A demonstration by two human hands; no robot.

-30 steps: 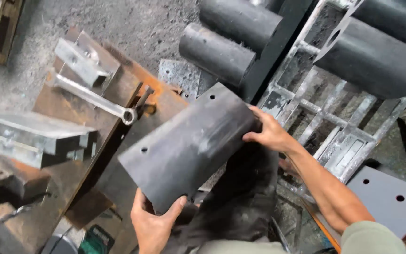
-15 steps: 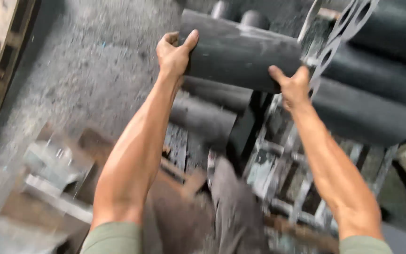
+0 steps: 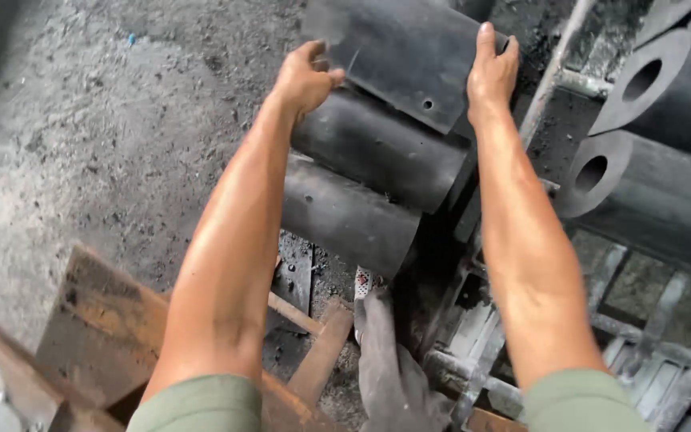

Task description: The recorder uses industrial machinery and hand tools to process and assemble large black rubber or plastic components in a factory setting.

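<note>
Both arms reach up the frame, and the dark curved rubber slab (image 3: 397, 56) sits at the top centre, held between the two hands above a stack of black rubber cylinders (image 3: 361, 172) lying on their sides. The left hand (image 3: 305, 76) grips the slab's left edge, fingers curled over it and thumb pressed to the face; the right hand (image 3: 489, 68) is clamped on the right edge with its fingers laid flat up the side. The slab is tilted, its lower corner with a small hole hanging just over the upper cylinder, and I cannot tell whether it touches. At the right of the frame lie larger hollow rubber tubes (image 3: 649, 176) beside a metal frame (image 3: 553, 76), and rusty steel plates (image 3: 105, 320) lie at the lower left on the gritty grey floor (image 3: 97, 120). A dirty cloth glove (image 3: 389, 368) lies at the bottom centre between the arms. The step in hand looks like carrying the slab onto the stack; setting it down would call for both hands lowering together, keeping it level so it does not slide off the rounded cylinders, then letting go of the edges
</note>
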